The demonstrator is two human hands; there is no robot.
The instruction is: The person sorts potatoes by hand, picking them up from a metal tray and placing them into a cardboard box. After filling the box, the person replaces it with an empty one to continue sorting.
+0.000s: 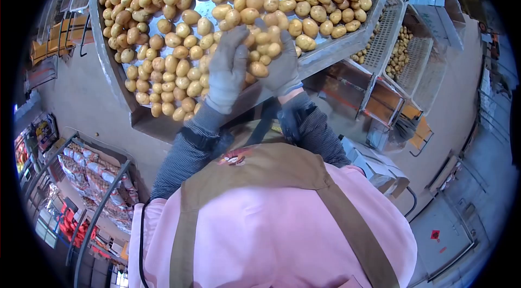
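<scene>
Several small yellow potatoes point(266, 49) are bunched between my two gloved hands, above the near edge of a metal sorting tray point(111, 65). My left hand point(228, 65), in a grey and white glove, is cupped along the left side of the bunch. On the other side, my right hand point(283, 68) curves under and around the potatoes, its fingers partly hidden and a little blurred. Many more loose potatoes point(163, 68) cover the tray around and beyond my hands, with patches of its shiny bottom showing.
Right of the tray stand plastic crates point(418, 65), some with potatoes inside, and a cardboard box point(434, 11). Another box point(374, 166) sits near my right elbow. At lower left, filled net bags point(97, 174) lie behind a metal rail point(103, 206).
</scene>
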